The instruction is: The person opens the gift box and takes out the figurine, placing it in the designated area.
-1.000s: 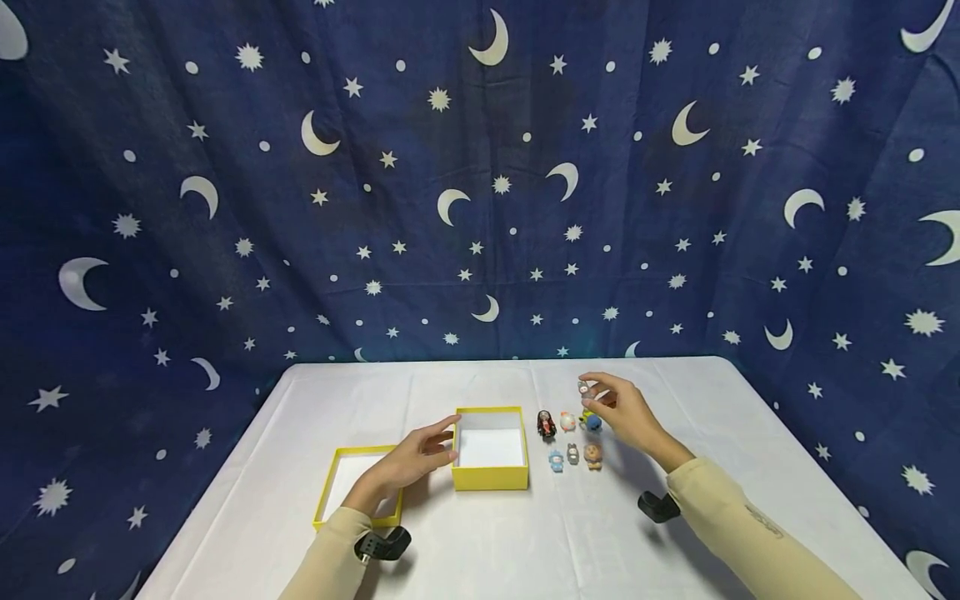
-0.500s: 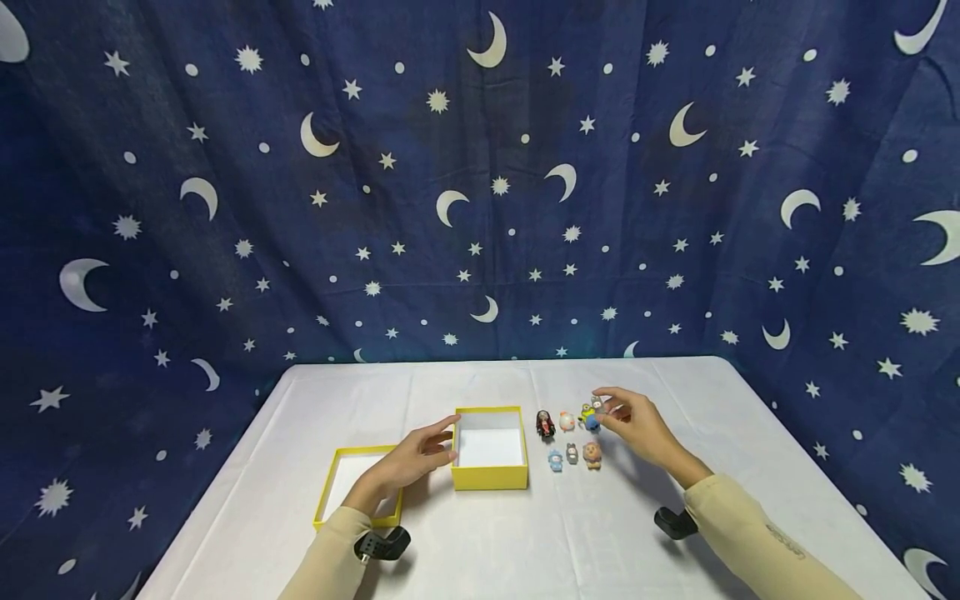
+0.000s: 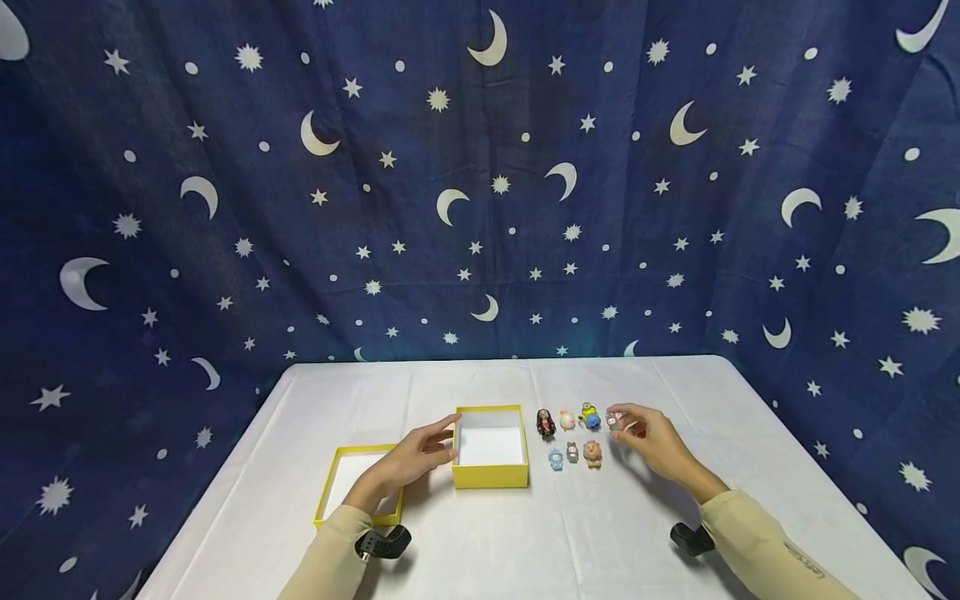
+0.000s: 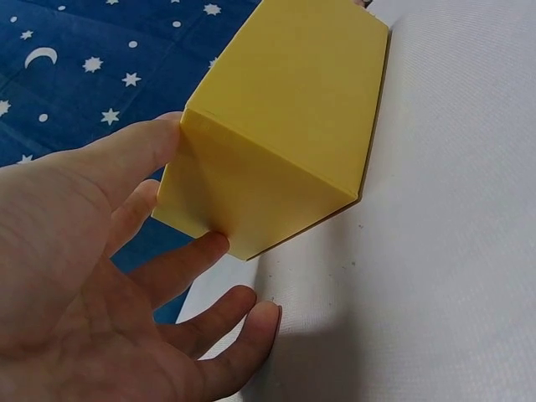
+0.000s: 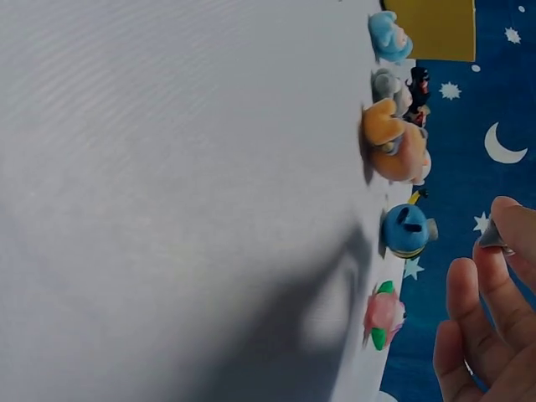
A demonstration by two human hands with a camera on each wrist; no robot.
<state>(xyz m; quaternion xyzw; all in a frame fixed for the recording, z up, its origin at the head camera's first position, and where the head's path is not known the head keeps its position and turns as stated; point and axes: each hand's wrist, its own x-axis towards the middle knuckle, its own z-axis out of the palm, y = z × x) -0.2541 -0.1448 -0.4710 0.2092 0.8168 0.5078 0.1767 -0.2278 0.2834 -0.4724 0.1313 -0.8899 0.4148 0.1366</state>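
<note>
My right hand (image 3: 660, 446) pinches a small grey figurine (image 3: 613, 420) between thumb and fingers, just right of a yellow and blue minion figurine (image 3: 590, 416). Most of the held piece is covered by fingers in the right wrist view. My left hand (image 3: 408, 458) touches the left side of a yellow box (image 3: 491, 477) with mostly straight fingers; the box stands uncovered, its white inside bare. In the left wrist view, the thumb lies at the box's upper edge and a fingertip meets its yellow wall (image 4: 285, 92).
Left of the minion are a white-and-orange figurine (image 3: 567, 422) and a black-haired figurine (image 3: 545, 424). Nearer stand blue (image 3: 556, 459), grey (image 3: 572, 452) and orange-brown (image 3: 592, 454) ones. A pink-and-green figurine (image 5: 385, 314) shows in the right wrist view. A yellow-rimmed lid (image 3: 330, 483) lies left.
My right hand has moved right and nearer with the grey figurine, from behind the minion to its right side, uncovering the minion. The left hand and box have stayed put.
</note>
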